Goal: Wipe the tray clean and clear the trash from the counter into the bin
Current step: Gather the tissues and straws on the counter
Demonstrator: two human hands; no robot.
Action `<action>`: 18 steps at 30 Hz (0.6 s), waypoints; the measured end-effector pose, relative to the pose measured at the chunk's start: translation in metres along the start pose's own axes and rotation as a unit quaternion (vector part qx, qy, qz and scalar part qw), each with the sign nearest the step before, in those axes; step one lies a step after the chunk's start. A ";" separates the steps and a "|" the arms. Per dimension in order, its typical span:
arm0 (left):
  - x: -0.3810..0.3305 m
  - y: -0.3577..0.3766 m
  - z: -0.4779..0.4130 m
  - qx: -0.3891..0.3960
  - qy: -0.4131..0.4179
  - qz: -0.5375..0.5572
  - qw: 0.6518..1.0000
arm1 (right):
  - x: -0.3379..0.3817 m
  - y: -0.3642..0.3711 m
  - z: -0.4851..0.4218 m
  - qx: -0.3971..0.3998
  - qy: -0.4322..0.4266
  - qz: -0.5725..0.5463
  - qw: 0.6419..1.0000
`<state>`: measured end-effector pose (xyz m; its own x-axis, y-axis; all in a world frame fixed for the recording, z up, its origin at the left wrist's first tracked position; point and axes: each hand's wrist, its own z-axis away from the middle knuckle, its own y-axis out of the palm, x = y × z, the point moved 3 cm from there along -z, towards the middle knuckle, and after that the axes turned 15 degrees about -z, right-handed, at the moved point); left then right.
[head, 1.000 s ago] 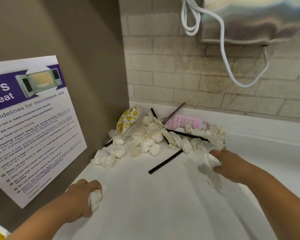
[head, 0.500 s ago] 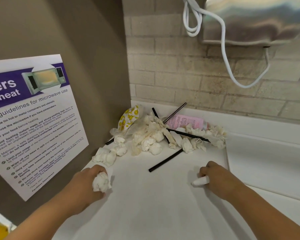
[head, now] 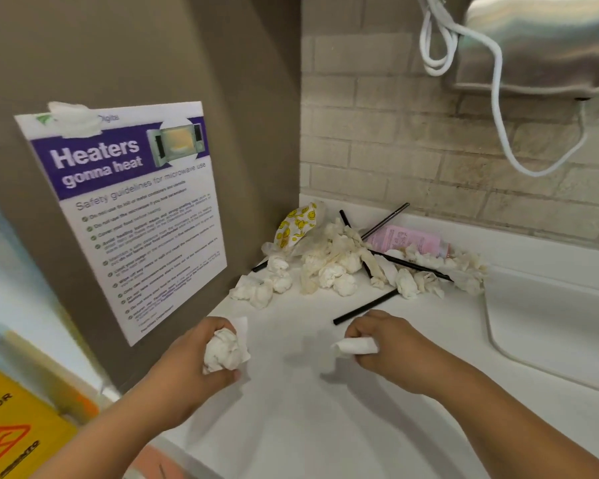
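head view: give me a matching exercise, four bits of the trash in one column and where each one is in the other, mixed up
Things:
1. crumpled tissue ball
2. rolled tissue
3. pink packet
4. loose black straw

Places:
A. lying alone on the counter, in front of the trash pile
B. gripped in the left hand
C. at the back of the trash pile, partly covered by tissues
D. held in the right hand

Pairs: 1-B, 2-D, 3-C, 4-A

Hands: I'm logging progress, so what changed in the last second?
The right hand drew back from the trash pile with a rolled tissue. The left hand kept its crumpled tissue. The trash pile and loose straw stayed put.
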<state>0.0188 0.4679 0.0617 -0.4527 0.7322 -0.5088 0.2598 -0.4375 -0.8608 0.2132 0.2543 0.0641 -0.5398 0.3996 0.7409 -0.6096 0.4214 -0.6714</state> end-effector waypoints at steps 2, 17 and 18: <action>0.012 -0.011 0.017 -0.006 -0.003 0.004 1.000 | 0.024 0.017 0.003 0.018 -0.016 -0.007 1.000; 0.210 -0.048 0.187 -0.001 -0.134 0.006 0.991 | 0.161 0.257 0.041 0.186 0.003 -0.061 0.981; 0.224 -0.044 0.196 0.004 -0.152 0.000 0.988 | 0.159 0.278 0.043 0.204 0.020 -0.073 0.976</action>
<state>-0.2616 0.5488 -0.0132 -0.6887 0.5415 -0.4822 0.2537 -0.4431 -0.8598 -0.0672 0.4001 -0.0043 -0.4111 0.3941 0.8220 -0.8636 0.1204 -0.4897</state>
